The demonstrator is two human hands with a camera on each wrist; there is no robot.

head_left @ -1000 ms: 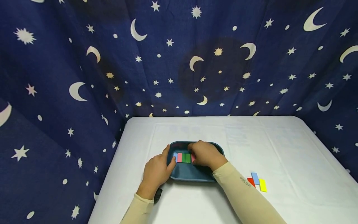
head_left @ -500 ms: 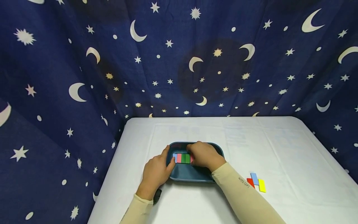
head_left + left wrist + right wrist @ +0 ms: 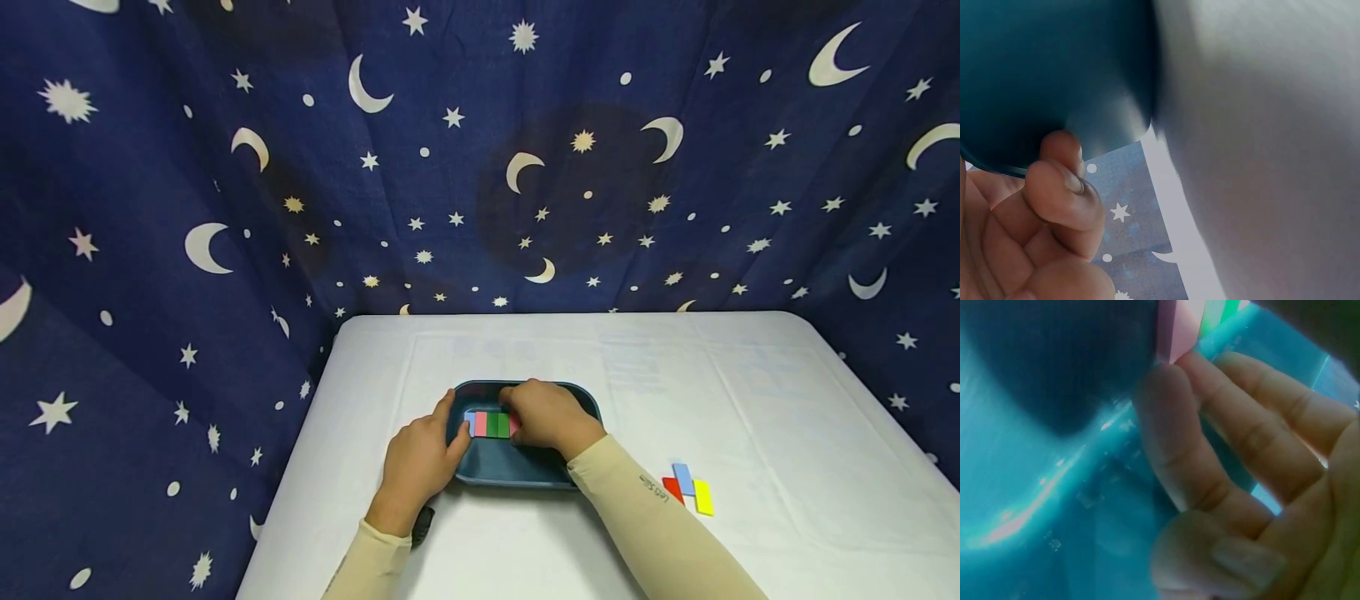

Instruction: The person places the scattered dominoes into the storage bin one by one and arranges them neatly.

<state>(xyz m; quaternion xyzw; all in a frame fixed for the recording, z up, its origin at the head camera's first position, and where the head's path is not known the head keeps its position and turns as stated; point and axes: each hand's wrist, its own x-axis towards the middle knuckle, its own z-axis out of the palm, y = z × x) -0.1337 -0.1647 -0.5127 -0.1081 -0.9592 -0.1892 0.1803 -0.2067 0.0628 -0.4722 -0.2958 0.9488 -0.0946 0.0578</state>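
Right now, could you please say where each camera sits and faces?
Head: on the head, facing forward and down at the tray; left hand, right hand, sleeves show.
Left wrist: on that wrist, facing the tray; left hand shows.
Right wrist: on that wrist, facing into the tray; right hand shows.
Head and right wrist share the pink block by the right hand.

Bare hands point(image 3: 420, 458); beige sleeves point(image 3: 667, 529), dark lettering point(image 3: 654, 488); black left-wrist device point(image 3: 422, 527).

On right arm's beige sleeve point(image 3: 660, 529) I read "Let's Slim", small dark print running lengthwise below cuff. On left arm's beige sleeve point(image 3: 366, 562) I spot dark print along outer edge, too small and slanted for me to read.
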